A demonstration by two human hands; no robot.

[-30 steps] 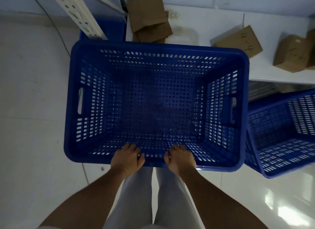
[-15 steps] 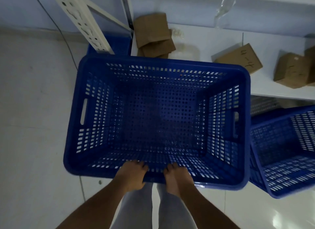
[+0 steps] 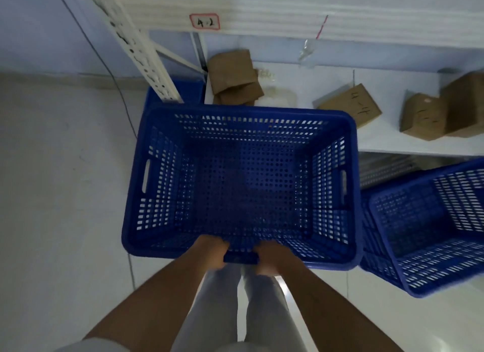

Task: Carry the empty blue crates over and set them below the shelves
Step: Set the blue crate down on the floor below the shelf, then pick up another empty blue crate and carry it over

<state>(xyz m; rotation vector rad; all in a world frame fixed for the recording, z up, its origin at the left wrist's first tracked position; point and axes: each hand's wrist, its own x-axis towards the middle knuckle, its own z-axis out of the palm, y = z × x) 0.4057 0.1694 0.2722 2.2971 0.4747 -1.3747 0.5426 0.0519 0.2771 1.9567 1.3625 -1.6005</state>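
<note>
Now carrying empty blue crate (image 3: 243, 184) toward shelf (image 3: 392, 144).
Both my left hand (image 3: 212, 252) and right hand (image 3: 275, 257) clench its near rim; far edge could hit the shelf.

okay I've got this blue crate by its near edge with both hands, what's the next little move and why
Probably lower it and slide it forward under the white shelf. Both the left hand and right hand grip the near rim of the empty blue crate, which sits in front of the shelf edge, left of the tilted crate. Watch the upright post.
</note>
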